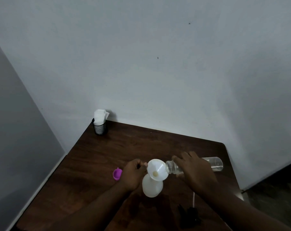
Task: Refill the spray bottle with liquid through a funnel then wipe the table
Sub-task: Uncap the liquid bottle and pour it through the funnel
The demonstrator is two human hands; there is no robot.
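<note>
Dark-wood bench [108, 155]: it carries everything, and is pushed into the corner of a pale wall.
Spray bottle [152, 189]: a white body that stands upright near the front middle of the bench, with its top off.
Funnel [155, 167]: white, seated in the spray bottle's neck, with the bowl tilted a little toward the camera.
Left hand [133, 175]: its fingers are curled and pinch the funnel's left rim, steadying it.
Right hand [194, 169]: wrapped over a clear bottle [213, 164], with the fingers curled round its shoulder.
Clear bottle: it is tipped nearly level, with its uncapped threaded mouth at the funnel's right rim.
Flow: I cannot tell whether liquid is running; the clear bottle looks almost drained.
Purple cap [117, 174]: it lies on the bench just left of the left hand.
Spray head [189, 214]: a dark shape with a pale tube [193, 200], lying near the front edge by the right forearm.
Mesh cup [100, 128]: black, at the far left corner, holding a white tissue [99, 116].
Step in hand: pouring through the funnel, probably near the end of the refill.
Next move calls for: raising the clear bottle's base slowly so the last of the liquid lands inside the bowl and not over the rim, while the left hand's pinch stops the light spray bottle from tipping.
After that: likely lifting the funnel out, screwing the spray head on, and taking the tissue for the wipe, which is not yet begun.
</note>
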